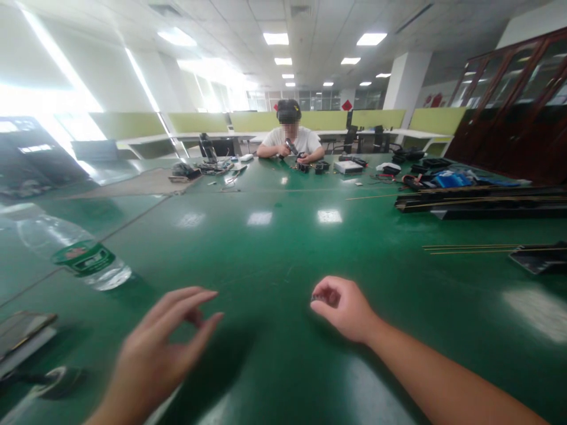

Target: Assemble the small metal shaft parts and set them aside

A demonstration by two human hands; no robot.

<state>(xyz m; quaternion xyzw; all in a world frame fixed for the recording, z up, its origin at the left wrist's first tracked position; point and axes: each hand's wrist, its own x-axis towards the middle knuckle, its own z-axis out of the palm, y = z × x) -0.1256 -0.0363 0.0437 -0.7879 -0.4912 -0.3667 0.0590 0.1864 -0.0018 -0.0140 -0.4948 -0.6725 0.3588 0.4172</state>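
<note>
My left hand (163, 342) hovers over the near left of the green table (274, 254), thumb and fingers apart, with nothing between them. To its right, my right hand (343, 310) is curled, its thumb pressed toward the index finger. A small dark object (318, 298) shows between those fingertips; most of it is hidden, and its kind cannot be made out. The right hand is close to the tabletop, though whether it touches is unclear.
A clear water bottle (88, 257) with a green label stands at left, seen tilted. A notebook (26, 336) lies near the left edge. Across the table a person (290, 139) handles a tool. Black metal channels (482, 200) and thin rods (469, 248) lie at right.
</note>
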